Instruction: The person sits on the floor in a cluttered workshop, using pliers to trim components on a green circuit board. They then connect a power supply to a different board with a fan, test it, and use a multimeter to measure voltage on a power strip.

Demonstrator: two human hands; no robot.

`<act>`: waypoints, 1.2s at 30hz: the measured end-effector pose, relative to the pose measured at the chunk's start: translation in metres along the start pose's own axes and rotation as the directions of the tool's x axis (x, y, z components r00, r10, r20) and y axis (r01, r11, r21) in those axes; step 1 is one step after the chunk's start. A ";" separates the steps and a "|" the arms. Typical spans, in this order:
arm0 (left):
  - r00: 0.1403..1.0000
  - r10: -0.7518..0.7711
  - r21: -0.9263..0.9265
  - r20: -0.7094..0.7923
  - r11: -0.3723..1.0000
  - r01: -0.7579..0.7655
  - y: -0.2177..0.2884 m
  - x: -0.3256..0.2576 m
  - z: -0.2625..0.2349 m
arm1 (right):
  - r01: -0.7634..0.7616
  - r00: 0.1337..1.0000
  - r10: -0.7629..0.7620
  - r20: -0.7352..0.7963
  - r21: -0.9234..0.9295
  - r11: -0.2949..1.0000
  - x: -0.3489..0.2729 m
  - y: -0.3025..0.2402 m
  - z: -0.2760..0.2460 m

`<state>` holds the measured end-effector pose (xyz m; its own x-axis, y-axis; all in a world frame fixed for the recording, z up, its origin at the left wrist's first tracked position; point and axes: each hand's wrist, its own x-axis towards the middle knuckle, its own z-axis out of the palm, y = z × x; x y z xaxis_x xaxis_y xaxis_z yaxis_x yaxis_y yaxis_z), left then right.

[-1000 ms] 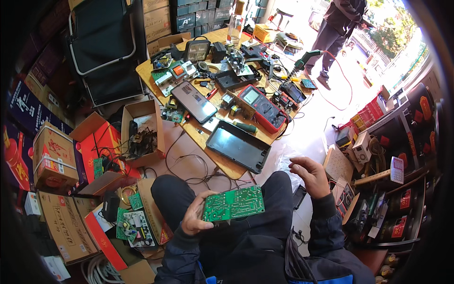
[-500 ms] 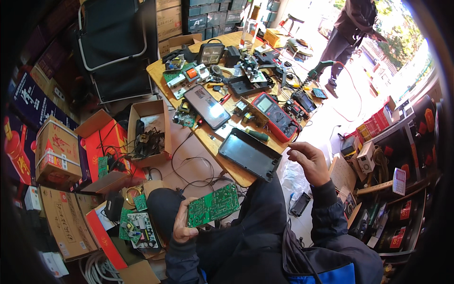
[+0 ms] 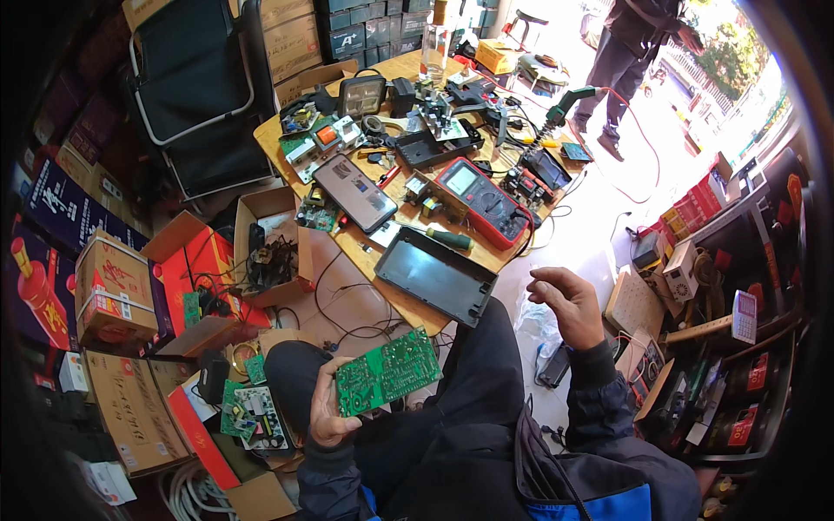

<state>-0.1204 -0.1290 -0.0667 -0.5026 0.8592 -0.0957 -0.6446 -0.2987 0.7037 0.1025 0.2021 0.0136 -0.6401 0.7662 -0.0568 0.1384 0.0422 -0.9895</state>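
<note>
My left hand (image 3: 327, 408) grips a green circuit board (image 3: 389, 373) by its left edge, with the thumb on its face. The board is tilted over my lap, its side with solder points and traces showing. My right hand (image 3: 569, 308) hangs in the air right of the table corner, fingers bent toward the thumb in a pinch. Anything between those fingertips is too small to make out. Nearest to it, an open black plastic case (image 3: 434, 276) lies at the table's near edge. Behind the case are a dark green screwdriver handle (image 3: 450, 239) and a red multimeter (image 3: 482, 204).
The wooden table (image 3: 347, 247) also carries a phone (image 3: 354, 191), several opened electronic parts and cables. Cardboard boxes (image 3: 113, 291) with boards and wires stand to the left. Shelves with boxes (image 3: 682, 271) are on the right. A person (image 3: 621, 65) stands at the back right.
The view has shifted slightly, so the table sits a little further left in it. My left hand keeps the board, and my right hand stays raised with fingers bent.
</note>
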 end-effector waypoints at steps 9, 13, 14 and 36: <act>1.000 -0.019 0.128 -0.004 0.992 0.019 -0.003 -0.004 0.037 | -0.017 0.997 0.022 -0.074 0.074 0.997 -0.024 0.023 -0.025; 1.000 -0.008 0.162 -0.016 0.987 0.011 -0.006 -0.005 0.043 | -0.007 0.998 0.011 -0.057 0.076 0.997 -0.029 0.030 -0.032; 1.000 -0.007 0.166 -0.017 0.986 0.009 -0.006 -0.006 0.045 | -0.006 0.998 0.011 -0.062 0.071 0.997 -0.030 0.031 -0.033; 1.000 0.012 0.138 0.007 0.990 -0.013 -0.006 -0.009 0.043 | 0.124 0.990 -0.124 -0.070 -0.002 0.992 0.011 -0.011 -0.022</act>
<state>-0.0873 -0.1174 -0.0399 -0.5060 0.8586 -0.0823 -0.5524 -0.2493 0.7954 0.1109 0.2243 0.0266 -0.5981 0.7978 0.0760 0.0594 0.1387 -0.9886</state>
